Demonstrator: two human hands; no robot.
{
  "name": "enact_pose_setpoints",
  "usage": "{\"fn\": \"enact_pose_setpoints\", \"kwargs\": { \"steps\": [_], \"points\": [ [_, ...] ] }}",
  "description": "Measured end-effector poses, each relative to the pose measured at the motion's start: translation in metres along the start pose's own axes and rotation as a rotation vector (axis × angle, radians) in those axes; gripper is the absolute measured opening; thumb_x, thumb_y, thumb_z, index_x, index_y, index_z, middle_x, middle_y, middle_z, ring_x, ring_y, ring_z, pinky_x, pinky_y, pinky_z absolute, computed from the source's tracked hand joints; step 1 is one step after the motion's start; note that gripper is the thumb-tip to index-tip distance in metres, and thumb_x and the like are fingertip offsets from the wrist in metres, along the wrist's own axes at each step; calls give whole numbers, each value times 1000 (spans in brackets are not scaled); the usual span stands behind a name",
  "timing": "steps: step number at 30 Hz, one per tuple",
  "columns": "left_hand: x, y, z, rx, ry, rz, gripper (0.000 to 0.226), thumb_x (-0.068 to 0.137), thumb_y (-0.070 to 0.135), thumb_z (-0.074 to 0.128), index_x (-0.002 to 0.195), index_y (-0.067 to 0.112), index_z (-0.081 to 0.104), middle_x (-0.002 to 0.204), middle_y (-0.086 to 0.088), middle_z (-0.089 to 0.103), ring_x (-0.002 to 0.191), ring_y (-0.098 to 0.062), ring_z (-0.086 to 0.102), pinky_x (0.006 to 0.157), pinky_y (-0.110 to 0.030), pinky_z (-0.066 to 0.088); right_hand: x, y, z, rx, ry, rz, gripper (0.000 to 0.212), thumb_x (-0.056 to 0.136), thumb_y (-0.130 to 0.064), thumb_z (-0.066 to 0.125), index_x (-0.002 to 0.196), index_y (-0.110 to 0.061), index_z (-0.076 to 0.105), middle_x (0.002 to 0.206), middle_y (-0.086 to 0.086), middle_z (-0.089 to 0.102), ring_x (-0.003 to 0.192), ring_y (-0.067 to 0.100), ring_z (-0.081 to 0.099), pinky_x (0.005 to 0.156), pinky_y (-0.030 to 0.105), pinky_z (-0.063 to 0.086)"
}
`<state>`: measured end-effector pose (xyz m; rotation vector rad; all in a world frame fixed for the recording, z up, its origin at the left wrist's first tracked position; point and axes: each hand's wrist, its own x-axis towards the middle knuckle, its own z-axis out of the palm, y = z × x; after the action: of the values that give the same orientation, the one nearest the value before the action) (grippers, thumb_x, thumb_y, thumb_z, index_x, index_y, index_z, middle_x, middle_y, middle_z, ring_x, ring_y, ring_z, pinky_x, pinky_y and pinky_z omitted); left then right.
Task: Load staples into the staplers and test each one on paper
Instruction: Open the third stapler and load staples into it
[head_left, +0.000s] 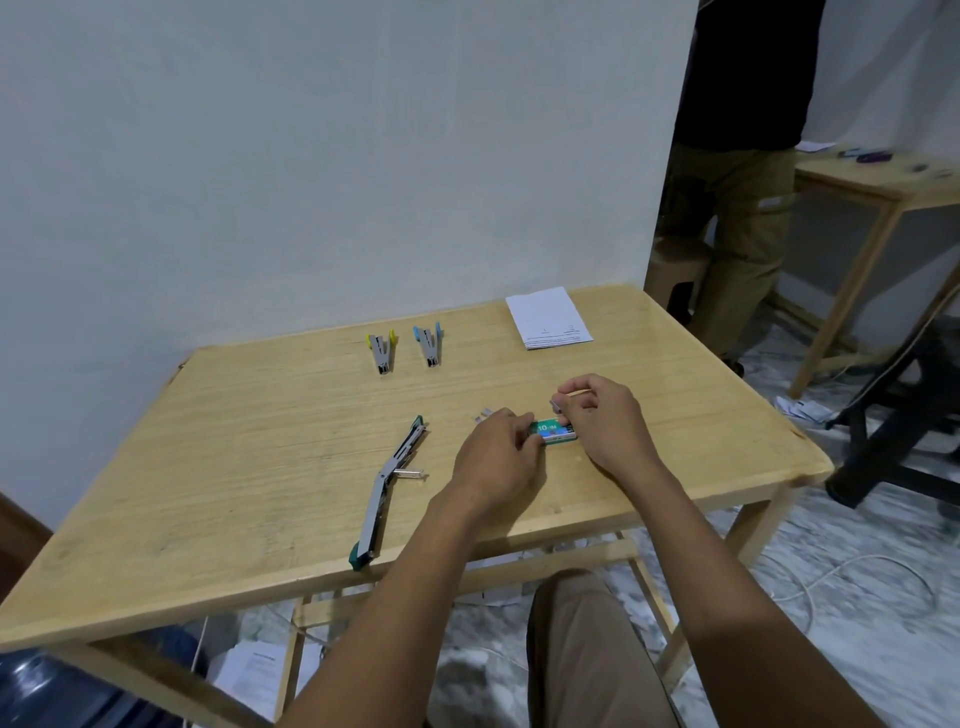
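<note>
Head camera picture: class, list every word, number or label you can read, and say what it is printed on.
"10": on the small green staple box held between both hands.
Further print on that box: too blurred to read.
Faint marks on the white folded paper sheets at the table's far edge: too small to read.

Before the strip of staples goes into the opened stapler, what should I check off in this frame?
1. Green-handled stapler lies unfolded on the wooden table, loading channel exposed: ok.
2. Green staple box is steadied by the left hand: ok.
3. Right hand has a small silvery strip of staples in its grip: ok, though its length cannot be told.
4. Yellow-handled stapler and blue-handled stapler sit at the far edge, apart from the hands: ok.
5. White paper stack is ready for testing at the far right corner: ok.
6. Whether either far stapler is already loaded: cannot tell.
</note>
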<state>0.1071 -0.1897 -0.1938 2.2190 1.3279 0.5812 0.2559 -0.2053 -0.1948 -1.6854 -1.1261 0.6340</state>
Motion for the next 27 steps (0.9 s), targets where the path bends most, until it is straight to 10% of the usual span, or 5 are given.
{"fn": "enact_pose_setpoints", "kwargs": {
  "steps": [9, 15, 19, 27],
  "points": [
    [-7, -13, -29, -193, 106, -113, 47, 96, 36, 57, 142, 26, 50, 101, 0, 64, 103, -14, 59, 85, -26, 43, -4, -7, -5, -22, 25, -75, 9, 92, -29, 69, 97, -24, 63, 78, -4, 72, 82, 10, 69, 65, 33, 59],
    [-25, -59, -81, 222, 289, -418, 52, 87, 52, 62, 128, 20, 61, 127, -5, 57, 114, -26, 57, 91, -42, 50, -14, -21, 21, -47, -194, -166, 14, 86, -26, 76, 80, -27, 64, 68, -6, 67, 60, -2, 63, 70, 35, 59],
    [-34, -72, -90, 170, 77, -523, 38, 80, 53, 71, 83, 16, 73, 93, -4, 73, 86, -21, 68, 78, -39, 56, -25, -31, 52, -308, -319, -309, 15, 84, -28, 77, 78, -31, 64, 74, -12, 65, 69, -3, 60, 66, 21, 50],
    [-31, -79, -82, 146, 106, -488, 27, 79, 40, 74, 76, 13, 78, 74, -5, 72, 74, -22, 69, 60, -30, 52, -27, -36, 60, -586, -319, -377, 20, 94, -41, 62, 101, -28, 75, 100, -10, 72, 89, 9, 62, 77, 30, 51]
  ]
}}
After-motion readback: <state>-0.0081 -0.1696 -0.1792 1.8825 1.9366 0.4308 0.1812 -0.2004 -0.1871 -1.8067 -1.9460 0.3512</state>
